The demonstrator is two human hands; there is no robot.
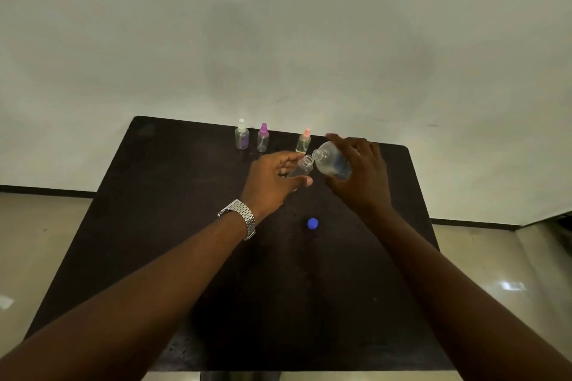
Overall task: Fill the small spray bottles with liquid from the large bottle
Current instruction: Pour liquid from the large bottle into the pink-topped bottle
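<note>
Head view shows the left hand (272,178) grasping a small open bottle (301,168), tilted so that its threaded mouth faces the large bottle (332,162). The right hand (360,170) is wrapped around the large bottle and tips it to the left, so the two mouths almost touch above the middle of the table (185,226); I think this is to let the liquid pass without spilling. The blue cap (313,223) lies nearer the front edge, put aside for the pouring. Three capped spray bottles stand near the far edge: white (241,135), purple (263,138) and pink (303,141). Whether liquid flows now I cannot tell.
</note>
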